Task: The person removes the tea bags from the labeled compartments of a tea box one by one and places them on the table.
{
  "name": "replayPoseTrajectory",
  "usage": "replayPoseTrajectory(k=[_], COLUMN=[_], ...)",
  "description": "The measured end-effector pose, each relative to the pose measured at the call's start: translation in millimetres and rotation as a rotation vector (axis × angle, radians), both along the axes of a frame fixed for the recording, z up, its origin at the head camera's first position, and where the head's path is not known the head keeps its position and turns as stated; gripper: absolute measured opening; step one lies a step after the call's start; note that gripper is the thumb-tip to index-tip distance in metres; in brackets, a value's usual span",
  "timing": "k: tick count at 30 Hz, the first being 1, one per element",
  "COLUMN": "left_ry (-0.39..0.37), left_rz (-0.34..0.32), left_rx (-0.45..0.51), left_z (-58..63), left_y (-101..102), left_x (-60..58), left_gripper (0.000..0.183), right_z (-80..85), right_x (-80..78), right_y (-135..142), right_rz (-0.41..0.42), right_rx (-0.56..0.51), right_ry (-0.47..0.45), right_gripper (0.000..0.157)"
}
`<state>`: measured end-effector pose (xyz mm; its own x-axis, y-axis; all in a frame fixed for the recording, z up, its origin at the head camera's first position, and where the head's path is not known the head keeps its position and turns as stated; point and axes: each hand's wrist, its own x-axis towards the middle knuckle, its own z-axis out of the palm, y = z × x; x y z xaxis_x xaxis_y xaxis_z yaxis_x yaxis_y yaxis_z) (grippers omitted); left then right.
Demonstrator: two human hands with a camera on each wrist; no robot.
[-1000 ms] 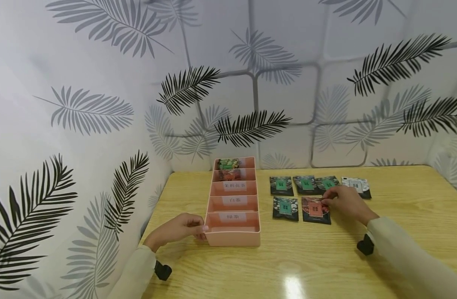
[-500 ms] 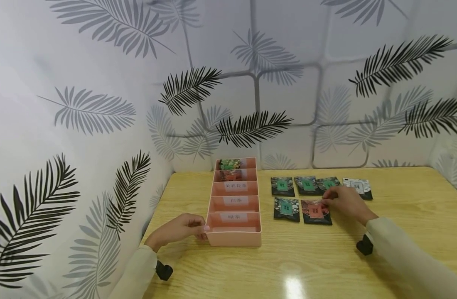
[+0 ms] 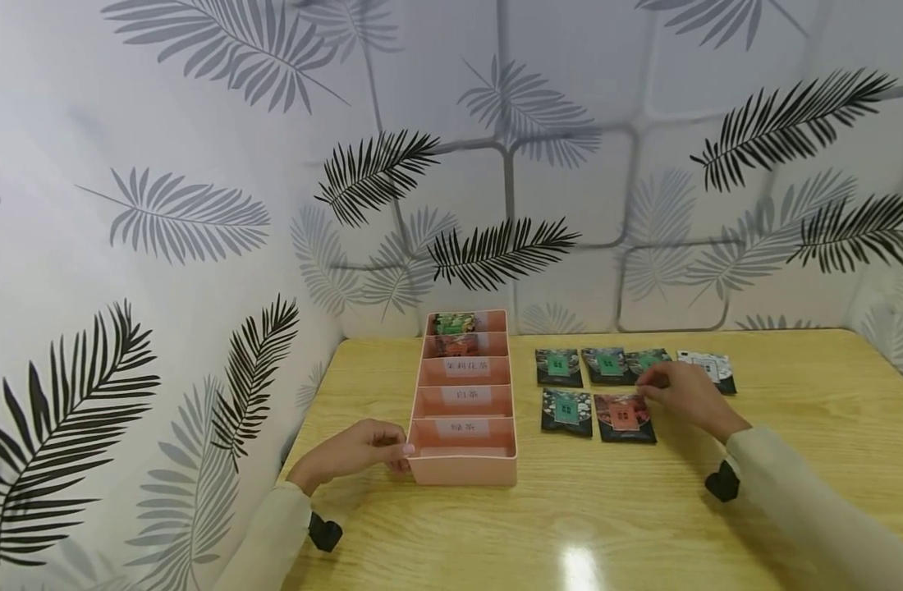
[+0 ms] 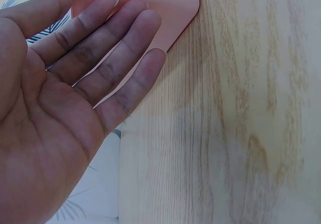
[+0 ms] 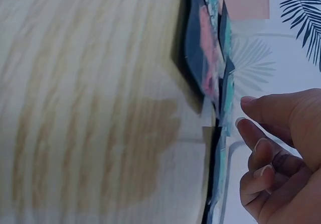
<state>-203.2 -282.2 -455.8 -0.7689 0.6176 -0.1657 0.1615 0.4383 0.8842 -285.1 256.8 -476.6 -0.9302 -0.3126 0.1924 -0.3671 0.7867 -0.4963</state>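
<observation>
A pink divided box (image 3: 462,470) with Chinese tea labels stands on the wooden table. My left hand (image 3: 355,453) holds its near left corner, thumb at the rim; the left wrist view has the fingers (image 4: 108,76) lightly bent against the outer wall. To the right lies a red-labelled tea sachet (image 3: 624,417), flat on the table. Over its upper right corner is my right hand (image 3: 688,398). In the right wrist view the thumb and forefinger (image 5: 256,131) are slightly apart with nothing between them, and the other fingers are curled loosely.
A tea sachet with a green label (image 3: 566,410) lies left of the red one. Behind are several more, including a white-topped sachet (image 3: 710,369) partly covered by the right hand. The box's two far compartments hold a green packet (image 3: 454,323) and a red packet (image 3: 455,345).
My right fingers have let go of the red-labelled sachet's corner and risen slightly; its raised edge now lies flatter. The left hand stays at the box corner.
</observation>
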Motion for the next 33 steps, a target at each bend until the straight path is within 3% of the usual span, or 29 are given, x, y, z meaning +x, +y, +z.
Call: replayPoseTrajectory(k=[8,16,26,33], left_ry=[0.007,0.007,0.002,-0.005], left_rz=[-0.010,-0.032,-0.020,-0.016], left_rx=[0.005,0.031,0.031,0.031], left_z=[0.8,0.9,-1.0,-1.0], left_y=[0.0,0.3,-0.9,-0.4], left_x=[0.2,0.2,0.9,1.2], left_gripper=[0.027,0.028,0.028,0.028], right_z=[9.8,15.8,19.3,28.9], right_x=[0.7,0.5,-7.1,-12.4], right_y=[-2.1,-9.8,-27.6,-46.5], right_rz=[0.022,0.020,0.034,0.037], right_rx=[-0.026,-0.034,-0.057,-0.090], right_ry=[0.052,0.026,0.068,0.044], right_gripper=[0.006,0.012,0.015,0.020])
